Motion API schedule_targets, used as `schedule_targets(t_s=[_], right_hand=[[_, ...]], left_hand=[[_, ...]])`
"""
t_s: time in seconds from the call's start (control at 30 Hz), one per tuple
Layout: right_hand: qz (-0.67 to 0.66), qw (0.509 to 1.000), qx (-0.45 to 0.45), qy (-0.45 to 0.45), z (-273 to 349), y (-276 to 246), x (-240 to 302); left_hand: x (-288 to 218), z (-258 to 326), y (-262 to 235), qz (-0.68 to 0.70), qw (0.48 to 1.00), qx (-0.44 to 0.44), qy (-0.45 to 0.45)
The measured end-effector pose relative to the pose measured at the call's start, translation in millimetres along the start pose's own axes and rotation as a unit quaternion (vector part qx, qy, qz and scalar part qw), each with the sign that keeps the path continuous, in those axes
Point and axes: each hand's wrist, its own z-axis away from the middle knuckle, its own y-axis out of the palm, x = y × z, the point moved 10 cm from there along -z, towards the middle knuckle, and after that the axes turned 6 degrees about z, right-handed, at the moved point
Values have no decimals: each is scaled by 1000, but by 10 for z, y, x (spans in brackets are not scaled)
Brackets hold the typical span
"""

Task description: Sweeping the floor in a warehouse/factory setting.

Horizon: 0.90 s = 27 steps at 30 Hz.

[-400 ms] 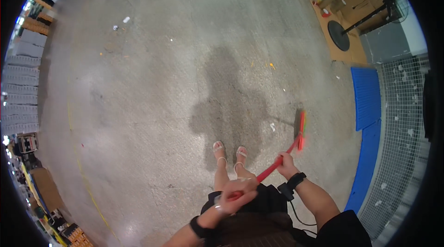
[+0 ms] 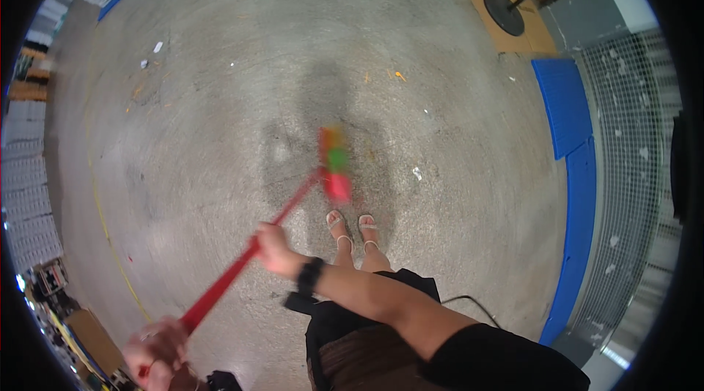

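A broom with a red handle (image 2: 227, 281) slants across the lower left of the head view. Its head (image 2: 335, 164), with red, green and orange bristles, is smeared by motion just ahead of my feet. My left hand (image 2: 158, 351) is closed round the handle's upper end, low at the left, and looks blurred. Further down the handle, my right hand (image 2: 275, 248) grips it, with the right forearm reaching across my body. Bits of litter lie on the concrete floor, among them a white scrap (image 2: 417, 173) right of the broom head and an orange piece (image 2: 400, 76) beyond it.
Blue panels (image 2: 563, 109) and a wire mesh (image 2: 623, 156) run along the right. A fan's round black base (image 2: 504, 13) stands on cardboard at the far right. White stacks (image 2: 26, 186) line the left, beside a yellow floor line (image 2: 103, 222).
The broom has swung from my right side to the left, its head now ahead of my feet. Both hands have moved left with the handle, still holding it. The view has shifted somewhat.
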Motion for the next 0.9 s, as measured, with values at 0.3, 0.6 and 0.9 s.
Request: schedule_targets(t_s=[0.3,0.6,0.9], right_hand=[[138,958,248,-26,545,1621,452],[485,775,-43,-403,657,-601,2675],[-8,944,-250,-217,570,-3721,4550]], left_hand=[[-791,224,626,-39,957,189,215],[729,-92,965,29,995,93,-36],[2673,-587,3731,166,904,305,-247]])
